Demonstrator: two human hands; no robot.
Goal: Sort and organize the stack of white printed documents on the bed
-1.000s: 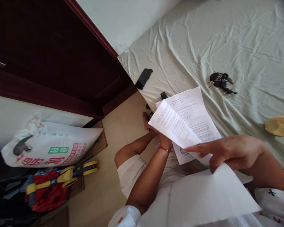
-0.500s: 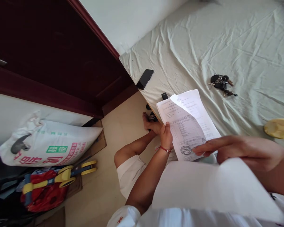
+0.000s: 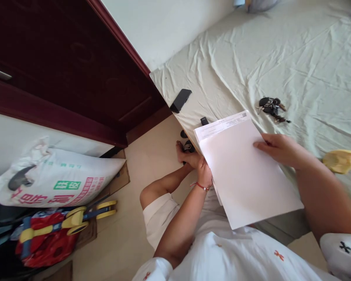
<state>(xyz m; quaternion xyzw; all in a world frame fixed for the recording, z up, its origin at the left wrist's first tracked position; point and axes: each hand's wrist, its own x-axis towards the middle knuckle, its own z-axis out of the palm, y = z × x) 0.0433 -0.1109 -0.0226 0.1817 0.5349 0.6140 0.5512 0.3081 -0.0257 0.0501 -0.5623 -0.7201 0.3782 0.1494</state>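
A stack of white paper sheets (image 3: 245, 175) rests half on the edge of a bed with a pale green sheet (image 3: 280, 58). Its top sheet shows a blank side, and a strip of printed text peeks out at the far edge. My left hand (image 3: 204, 171), with a red cord at the wrist, grips the stack's left edge. My right hand (image 3: 276, 149) pinches the right edge of the top sheet.
On the bed lie a bunch of keys (image 3: 271, 106), a black phone (image 3: 180, 100), a small black object (image 3: 204, 121) and a yellow thing (image 3: 341, 160). A dark red door (image 3: 76, 74) stands left. A printed sack (image 3: 55, 179) and a red-and-yellow toy (image 3: 61, 228) sit on the floor.
My right hand has laid the sheet it held back down blank side up on the stack, covering the printed pages. It now holds the top sheet's right edge.
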